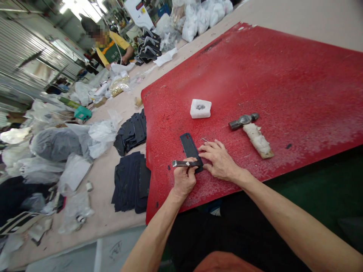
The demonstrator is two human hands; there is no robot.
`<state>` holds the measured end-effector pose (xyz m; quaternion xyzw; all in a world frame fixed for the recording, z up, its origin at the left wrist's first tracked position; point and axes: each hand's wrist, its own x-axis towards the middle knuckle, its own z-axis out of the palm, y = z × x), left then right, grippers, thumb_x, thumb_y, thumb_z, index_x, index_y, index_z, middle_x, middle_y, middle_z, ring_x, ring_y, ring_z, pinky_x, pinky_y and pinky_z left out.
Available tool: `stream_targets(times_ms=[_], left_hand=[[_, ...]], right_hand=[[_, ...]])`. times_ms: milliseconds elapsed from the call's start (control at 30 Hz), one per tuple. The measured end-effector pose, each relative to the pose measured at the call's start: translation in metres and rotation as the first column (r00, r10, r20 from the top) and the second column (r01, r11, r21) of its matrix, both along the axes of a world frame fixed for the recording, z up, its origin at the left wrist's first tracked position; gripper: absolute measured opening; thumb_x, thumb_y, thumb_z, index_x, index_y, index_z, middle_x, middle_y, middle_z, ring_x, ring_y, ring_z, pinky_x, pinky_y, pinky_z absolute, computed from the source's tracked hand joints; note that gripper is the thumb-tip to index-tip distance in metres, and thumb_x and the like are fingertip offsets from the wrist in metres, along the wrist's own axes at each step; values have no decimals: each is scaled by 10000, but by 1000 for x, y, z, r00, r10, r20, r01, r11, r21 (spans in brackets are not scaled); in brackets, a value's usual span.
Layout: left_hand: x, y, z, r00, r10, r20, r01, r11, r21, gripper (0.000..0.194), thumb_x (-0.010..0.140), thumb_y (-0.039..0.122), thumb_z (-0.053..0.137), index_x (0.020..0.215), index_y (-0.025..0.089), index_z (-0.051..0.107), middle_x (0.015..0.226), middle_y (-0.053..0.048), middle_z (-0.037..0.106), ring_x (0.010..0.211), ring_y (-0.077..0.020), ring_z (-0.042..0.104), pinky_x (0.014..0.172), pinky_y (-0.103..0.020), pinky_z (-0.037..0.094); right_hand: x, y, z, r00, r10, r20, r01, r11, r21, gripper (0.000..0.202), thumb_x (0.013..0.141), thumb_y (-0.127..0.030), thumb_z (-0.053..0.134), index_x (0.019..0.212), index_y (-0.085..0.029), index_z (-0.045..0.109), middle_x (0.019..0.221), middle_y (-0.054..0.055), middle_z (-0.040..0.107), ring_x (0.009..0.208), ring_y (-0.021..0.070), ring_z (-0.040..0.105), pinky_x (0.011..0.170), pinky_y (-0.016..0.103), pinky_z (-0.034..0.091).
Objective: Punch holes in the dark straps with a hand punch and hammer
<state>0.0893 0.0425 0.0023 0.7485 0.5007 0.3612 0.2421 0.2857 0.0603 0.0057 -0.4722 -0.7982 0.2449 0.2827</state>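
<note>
In my left hand (184, 179) is a dark metal punch (184, 163), gripped between thumb and fingers. One end of it meets the near part of a dark strip (187, 145), which lies flat on the red mat (272, 75) and has a slot at its far end. My right hand (219, 160) rests beside the strip, fingers apart, the fingertips at its right edge. A thin, pin-like piece (204, 140) shows by those fingers; whether they touch it I cannot tell. Farther right lies a hammer (244, 120) with a wrapped handle. A white block (200, 108) with a dark-marked top sits beyond the strip.
Stacks of dark cut pieces (129, 183) and slotted dark strips (133, 130) lie left of the mat. Plastic bags (65, 145) crowd the table's left side. At the far side a person (113, 47) works near several black items (149, 45). Small dark scraps dot the mat.
</note>
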Motion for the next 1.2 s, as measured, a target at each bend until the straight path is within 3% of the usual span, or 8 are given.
stream_targets(times_ms=[467, 600, 667, 767, 867, 933, 1067, 1200], left_hand=[[0, 1, -4, 987, 27, -159, -4, 989, 145, 170, 874, 162, 516, 973, 176, 653, 960, -72, 736, 912, -191, 706, 860, -327, 571], [0, 1, -5, 988, 33, -151, -11, 989, 148, 176, 871, 160, 516, 981, 177, 653, 957, -71, 741, 900, -191, 712, 854, -329, 578], [0, 0, -5, 990, 41, -131, -22, 990, 141, 177, 874, 159, 514, 981, 176, 654, 952, -70, 743, 897, -190, 714, 854, -330, 580], [0, 0, -6, 993, 50, -108, -37, 992, 121, 174, 876, 162, 516, 983, 176, 653, 954, -68, 743, 903, -191, 715, 862, -336, 580], [-1, 0, -6, 993, 52, -110, -39, 993, 112, 173, 874, 165, 520, 987, 176, 650, 952, -69, 742, 903, -194, 715, 862, -341, 580], [0, 0, -5, 992, 47, -119, -34, 993, 114, 170, 874, 165, 521, 985, 176, 649, 954, -70, 742, 902, -195, 715, 858, -339, 581], [0, 1, -4, 990, 34, -138, -16, 992, 128, 173, 875, 167, 517, 986, 177, 649, 955, -71, 743, 893, -192, 716, 847, -332, 581], [-1, 1, -4, 989, 38, -145, -18, 991, 136, 174, 873, 163, 516, 984, 179, 649, 948, -68, 742, 897, -191, 715, 845, -324, 580]], right_hand=[[0, 0, -5, 1000, 1, -5, -1, 1000, 31, 355, 769, -180, 661, 1121, -222, 667, 1270, 54, 612, 1275, 289, 436, 1134, 553, 204], [-1, -3, -1, 993, -4, -115, 11, 999, 52, 312, 786, -152, 624, 1091, -201, 671, 1224, 75, 639, 1223, 285, 501, 1116, 559, 269], [5, -5, 7, 960, -57, -273, 79, 994, 73, 301, 821, -138, 574, 1106, -188, 659, 1196, 88, 654, 1172, 249, 550, 1076, 488, 369], [31, -7, 21, 861, -287, -421, 361, 927, 107, 278, 860, -162, 537, 1112, -193, 649, 1142, 91, 676, 1108, 230, 591, 1003, 427, 450], [72, -8, 29, 775, -564, -284, 620, 766, 170, 251, 845, -235, 579, 1079, -183, 657, 1127, 116, 668, 1081, 281, 586, 984, 477, 436], [97, -10, 29, 732, -676, -90, 678, 709, 192, 291, 823, -299, 611, 1078, -165, 650, 1136, 150, 648, 1071, 326, 570, 937, 496, 440], [119, -16, 24, 674, -676, 299, 673, 728, 129, 448, 777, -438, 655, 1091, -120, 622, 1060, 197, 623, 992, 365, 573, 802, 462, 466], [115, -15, 21, 672, -589, 448, 663, 749, -11, 470, 804, -443, 596, 1122, -96, 591, 1026, 206, 616, 874, 330, 614, 698, 405, 464]])
